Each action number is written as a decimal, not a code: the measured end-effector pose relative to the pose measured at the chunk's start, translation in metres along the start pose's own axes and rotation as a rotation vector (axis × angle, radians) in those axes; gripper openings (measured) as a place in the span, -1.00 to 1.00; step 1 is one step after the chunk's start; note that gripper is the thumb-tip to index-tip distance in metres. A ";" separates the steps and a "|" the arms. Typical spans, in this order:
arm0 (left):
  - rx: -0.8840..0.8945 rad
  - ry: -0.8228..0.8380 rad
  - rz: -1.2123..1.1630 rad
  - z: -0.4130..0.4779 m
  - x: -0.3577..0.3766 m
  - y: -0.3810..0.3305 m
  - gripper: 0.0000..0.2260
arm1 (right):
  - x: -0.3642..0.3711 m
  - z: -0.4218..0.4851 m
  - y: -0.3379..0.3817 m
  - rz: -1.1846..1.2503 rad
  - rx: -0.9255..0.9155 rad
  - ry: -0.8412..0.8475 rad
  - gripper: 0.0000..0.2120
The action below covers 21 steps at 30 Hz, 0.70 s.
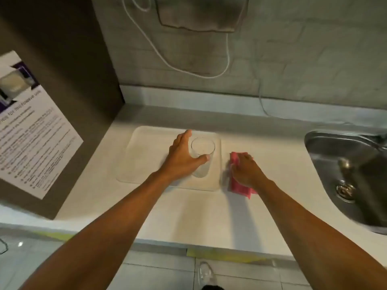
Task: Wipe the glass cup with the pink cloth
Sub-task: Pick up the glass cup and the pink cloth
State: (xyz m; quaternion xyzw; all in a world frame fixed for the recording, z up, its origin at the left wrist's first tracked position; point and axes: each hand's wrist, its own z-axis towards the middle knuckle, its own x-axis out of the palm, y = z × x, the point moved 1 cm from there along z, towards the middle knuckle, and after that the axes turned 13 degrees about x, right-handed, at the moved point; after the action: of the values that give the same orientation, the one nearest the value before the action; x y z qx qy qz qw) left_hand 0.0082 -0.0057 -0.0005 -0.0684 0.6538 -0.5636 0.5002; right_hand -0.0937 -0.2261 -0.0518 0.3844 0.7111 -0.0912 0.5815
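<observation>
A clear glass cup (202, 146) stands upright at the right end of a white tray (144, 155) on the counter. My left hand (181, 155) wraps around the cup's left side, thumb across its front. Just right of the tray lies the pink cloth (238, 188), flat on the counter. My right hand (247, 168) rests on top of the cloth with fingers curled over its far end, covering its middle.
A steel sink (345, 174) with a drain is set into the counter at the right. A dark side wall with a printed sheet (31, 126) bounds the left. A white cable (227, 59) hangs on the tiled back wall. The counter's front edge (209, 245) is near me.
</observation>
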 end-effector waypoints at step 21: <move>-0.514 -0.584 -0.915 0.031 0.044 0.033 -0.73 | 0.043 0.004 -0.047 0.493 0.002 -0.135 -0.60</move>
State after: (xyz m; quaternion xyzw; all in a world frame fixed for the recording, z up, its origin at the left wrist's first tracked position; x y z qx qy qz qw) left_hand 0.0246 -0.0437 -0.0485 -0.6137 0.5090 -0.5033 0.3332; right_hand -0.1227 -0.2418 -0.1065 0.5398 0.5555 0.0272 0.6319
